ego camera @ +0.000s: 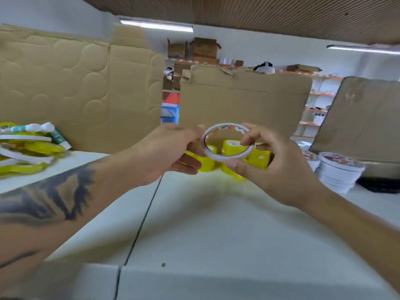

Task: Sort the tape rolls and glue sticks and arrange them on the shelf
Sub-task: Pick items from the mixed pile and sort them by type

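A thin white tape roll (227, 155) is held up in mid-air above the white shelf (216, 224). My left hand (164, 152) pinches its left rim and my right hand (272, 167) pinches its right rim. Behind it several yellow tape rolls (258, 158) stand in a group on the shelf, partly hidden by my fingers. At the far left lies a mixed pile of yellow and white tape rolls (28, 150) with glue tubes (58, 135) on top.
A stack of white tape rolls (341, 172) stands at the right. Cardboard sheets (244, 105) line the back of the shelf. A dark tray (381, 185) lies at the far right. A seam (142, 221) runs across the shelf surface.
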Action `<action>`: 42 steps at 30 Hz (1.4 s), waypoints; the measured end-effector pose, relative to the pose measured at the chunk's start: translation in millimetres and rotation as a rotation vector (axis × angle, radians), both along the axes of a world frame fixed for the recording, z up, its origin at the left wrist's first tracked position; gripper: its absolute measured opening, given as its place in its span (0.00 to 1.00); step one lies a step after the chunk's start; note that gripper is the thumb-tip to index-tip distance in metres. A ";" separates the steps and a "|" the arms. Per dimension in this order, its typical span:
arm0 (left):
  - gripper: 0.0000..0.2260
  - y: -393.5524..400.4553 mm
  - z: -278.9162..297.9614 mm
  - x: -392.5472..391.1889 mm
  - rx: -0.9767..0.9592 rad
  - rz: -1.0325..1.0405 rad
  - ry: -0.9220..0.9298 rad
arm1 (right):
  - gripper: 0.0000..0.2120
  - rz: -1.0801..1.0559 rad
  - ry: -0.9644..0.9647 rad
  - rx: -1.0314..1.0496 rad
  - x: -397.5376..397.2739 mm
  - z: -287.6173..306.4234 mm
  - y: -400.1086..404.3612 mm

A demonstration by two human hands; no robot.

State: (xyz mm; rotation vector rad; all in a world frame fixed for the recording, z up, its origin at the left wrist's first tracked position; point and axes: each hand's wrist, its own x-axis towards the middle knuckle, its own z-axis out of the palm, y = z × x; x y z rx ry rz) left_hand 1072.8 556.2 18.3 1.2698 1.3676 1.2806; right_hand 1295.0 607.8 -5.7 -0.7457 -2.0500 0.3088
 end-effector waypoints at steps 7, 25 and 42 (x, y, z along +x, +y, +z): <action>0.17 23.9 -21.1 79.7 0.085 0.029 0.575 | 0.19 -0.098 0.031 -0.069 100.3 17.4 21.2; 0.33 30.0 -70.8 183.4 0.051 -0.323 1.262 | 0.21 -0.333 -0.141 -0.291 228.3 15.0 113.5; 0.32 29.8 -68.3 183.8 0.072 -0.343 1.260 | 0.22 -0.325 -0.252 -0.401 242.0 2.2 119.9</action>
